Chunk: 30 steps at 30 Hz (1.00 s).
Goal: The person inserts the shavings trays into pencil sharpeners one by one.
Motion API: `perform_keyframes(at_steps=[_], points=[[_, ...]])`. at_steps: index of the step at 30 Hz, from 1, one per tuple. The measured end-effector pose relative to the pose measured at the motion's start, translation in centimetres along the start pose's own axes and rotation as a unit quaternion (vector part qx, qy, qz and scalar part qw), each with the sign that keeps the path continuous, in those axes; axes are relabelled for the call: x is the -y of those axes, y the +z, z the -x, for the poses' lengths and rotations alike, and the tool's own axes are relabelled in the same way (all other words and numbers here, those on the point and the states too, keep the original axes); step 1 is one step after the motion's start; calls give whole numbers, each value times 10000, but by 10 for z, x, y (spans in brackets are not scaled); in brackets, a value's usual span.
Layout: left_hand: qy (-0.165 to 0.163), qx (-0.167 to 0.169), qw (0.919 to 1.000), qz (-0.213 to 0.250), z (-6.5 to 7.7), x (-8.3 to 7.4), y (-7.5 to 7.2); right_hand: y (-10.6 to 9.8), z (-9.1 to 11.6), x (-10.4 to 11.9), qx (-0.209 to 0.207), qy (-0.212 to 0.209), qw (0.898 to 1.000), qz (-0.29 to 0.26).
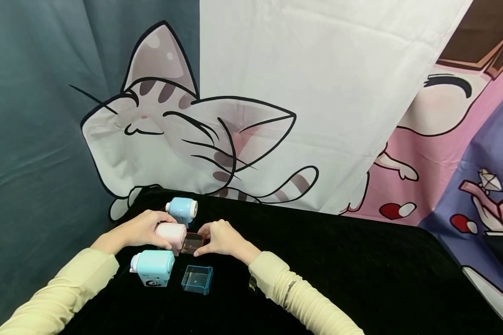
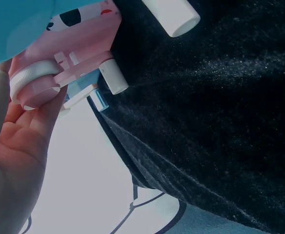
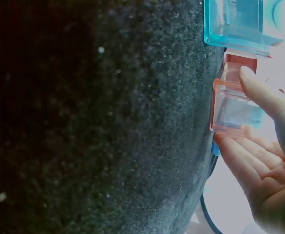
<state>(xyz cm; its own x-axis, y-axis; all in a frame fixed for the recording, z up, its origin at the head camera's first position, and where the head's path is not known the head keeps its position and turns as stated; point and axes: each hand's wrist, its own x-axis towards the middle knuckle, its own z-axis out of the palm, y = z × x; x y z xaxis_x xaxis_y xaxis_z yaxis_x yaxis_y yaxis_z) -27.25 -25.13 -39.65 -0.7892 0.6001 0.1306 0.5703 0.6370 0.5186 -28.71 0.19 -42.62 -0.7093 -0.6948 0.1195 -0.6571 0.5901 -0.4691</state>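
My left hand (image 1: 144,229) grips a pink crank pencil sharpener (image 1: 171,234); its white-tipped crank (image 2: 114,76) shows in the left wrist view. From the right, my right hand (image 1: 225,239) pinches a clear, orange-pink shavings drawer (image 1: 193,243) between thumb and fingers. That drawer sits against the side of the pink sharpener, and in the right wrist view its reddish rim faces the hand. Nearer the front stands a light blue sharpener (image 1: 154,265) with a dark printed picture. A clear blue drawer (image 1: 197,279) lies apart to its right.
Behind the pink sharpener stands another blue sharpener (image 1: 182,208). Black cloth (image 1: 339,274) covers the table. A hanging with a printed cat (image 1: 159,139) rises along the back edge, and a grey-blue curtain (image 1: 33,139) hangs at the left.
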Motion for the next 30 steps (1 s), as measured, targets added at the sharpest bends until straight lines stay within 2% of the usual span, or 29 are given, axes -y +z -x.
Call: perform_keyframes(at_steps=[8, 19, 30], points=[[-79, 79, 9999, 94, 1, -1, 1, 1, 1, 1, 76, -63, 10000, 6], [87, 14, 9999, 118, -1, 0, 2, 1, -3, 6, 118, -184, 9997, 93], [101, 51, 9999, 72, 1, 2, 2, 4, -9, 8, 119, -325, 9984, 455]])
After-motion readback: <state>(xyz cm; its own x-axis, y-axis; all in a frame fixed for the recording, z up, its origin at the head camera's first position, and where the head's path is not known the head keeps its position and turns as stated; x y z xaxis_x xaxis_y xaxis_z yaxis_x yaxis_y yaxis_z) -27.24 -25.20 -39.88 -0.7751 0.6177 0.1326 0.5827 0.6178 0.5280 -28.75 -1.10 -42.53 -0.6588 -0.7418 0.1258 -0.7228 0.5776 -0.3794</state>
